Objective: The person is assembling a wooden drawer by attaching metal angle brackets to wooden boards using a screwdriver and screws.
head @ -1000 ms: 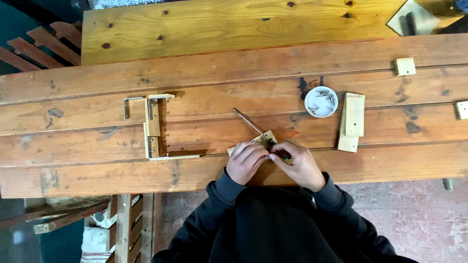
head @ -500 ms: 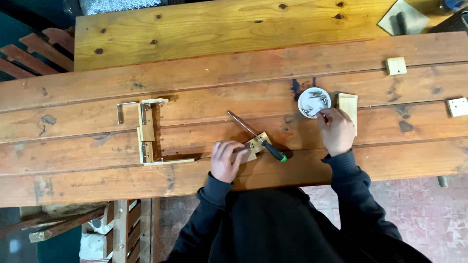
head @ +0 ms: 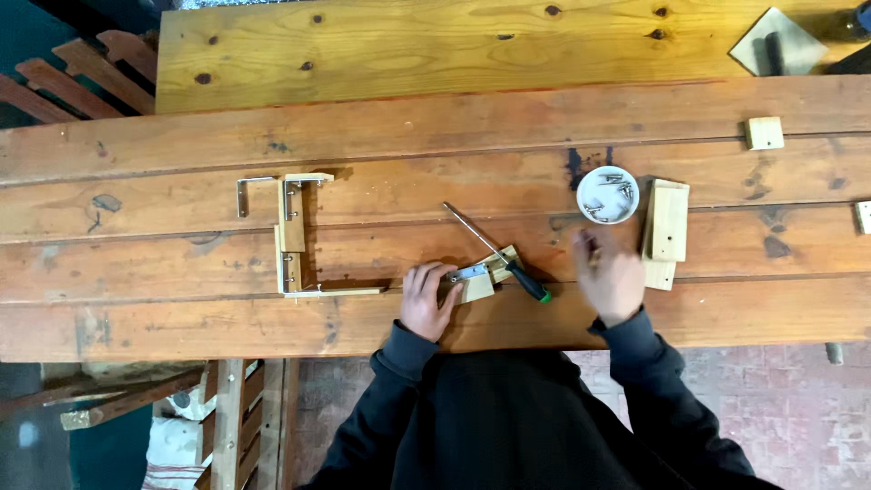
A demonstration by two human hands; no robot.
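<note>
My left hand grips the left end of a small wooden block with a metal bracket on top, near the bench's front edge. A screwdriver with a black and green handle lies across the block, with no hand on it. My right hand hovers, blurred, to the right of the block and below a white round dish of screws. Its fingers are drawn together, and whether they pinch a screw is not clear.
The wooden plank bench carries a bracket-and-wood assembly at the left. Stacked wood pieces lie right of the dish. Small wood blocks sit far right. A lighter board lies at the back, with chairs beyond.
My right hand left the block, reached to the dish of screws, and has now drawn back toward me. The screwdriver was laid down across the block. My left hand stayed put.
</note>
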